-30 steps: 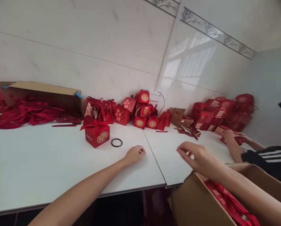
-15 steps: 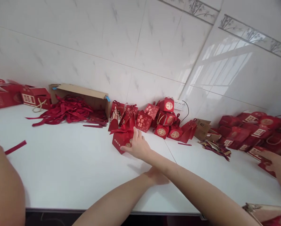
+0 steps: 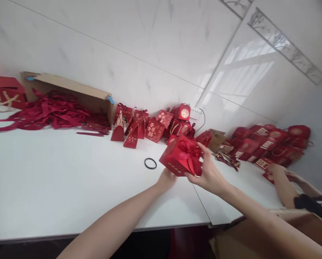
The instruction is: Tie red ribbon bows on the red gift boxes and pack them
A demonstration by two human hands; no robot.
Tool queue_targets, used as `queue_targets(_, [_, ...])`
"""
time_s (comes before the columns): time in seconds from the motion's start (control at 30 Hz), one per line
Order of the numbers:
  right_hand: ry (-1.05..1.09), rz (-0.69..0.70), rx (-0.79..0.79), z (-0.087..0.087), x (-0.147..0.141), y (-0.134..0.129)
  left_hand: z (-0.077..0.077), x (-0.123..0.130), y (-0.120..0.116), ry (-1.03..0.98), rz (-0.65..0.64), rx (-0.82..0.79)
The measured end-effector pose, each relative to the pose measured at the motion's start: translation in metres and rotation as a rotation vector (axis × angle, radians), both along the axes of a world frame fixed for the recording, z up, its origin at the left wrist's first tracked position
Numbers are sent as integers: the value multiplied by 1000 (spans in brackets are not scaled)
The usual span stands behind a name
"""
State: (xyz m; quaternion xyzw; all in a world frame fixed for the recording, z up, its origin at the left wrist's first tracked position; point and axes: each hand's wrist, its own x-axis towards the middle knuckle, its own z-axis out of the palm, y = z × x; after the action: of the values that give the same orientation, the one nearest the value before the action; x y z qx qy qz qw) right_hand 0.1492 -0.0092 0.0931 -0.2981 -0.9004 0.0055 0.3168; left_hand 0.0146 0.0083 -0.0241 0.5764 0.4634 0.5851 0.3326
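A red gift box [image 3: 174,160] with a red ribbon bow on top is tilted and lifted above the white table. My right hand [image 3: 208,172] grips its right side, thumb at the lower edge and fingers by the bow. At the box's lower left is my left hand [image 3: 167,180], with its fingers mostly hidden behind the box; it appears to hold the box from below. Just left of the box, a thin black ring [image 3: 150,163] lies on the table.
Loose red ribbons [image 3: 53,111] spill from a cardboard box [image 3: 71,84] at the left. Small red boxes [image 3: 182,111] stand along the wall near a power strip [image 3: 195,113]. At right, a co-worker's hands [image 3: 281,176] handle something red beside stacked red boxes [image 3: 268,140]. An open carton [image 3: 239,237] stands below.
The gift box has been raised off the table and moved right in my right hand. My left hand has come up to it. The black ring now shows; the view has shifted.
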Motion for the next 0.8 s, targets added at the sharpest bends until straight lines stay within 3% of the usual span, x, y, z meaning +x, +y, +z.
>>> queue_targets(0.1, [66, -82, 132, -9, 49, -8, 1, -7, 7, -58, 59, -61])
queue_targets(0.2, [62, -72, 33, -29, 69, -5, 5, -13, 7, -107, 67, -34])
queue_targets(0.33, [-85, 51, -162, -46, 70, 3, 14, -13, -5, -51, -133, 111])
queue_targets(0.47, [-97, 122, -224, -45, 68, 3, 21, -6, -16, 40, -279, 98])
queue_targets(0.6, [-39, 186, -406, -41, 70, 0, 26, -3, -21, 90, -260, 80])
queue_targets(0.7, [123, 132, -583, -41, 68, 0, 29, -5, -21, 126, -233, 123])
queue_targets(0.8, [240, 13, -541, -39, 62, 3, 30, -6, -21, 138, -222, 137])
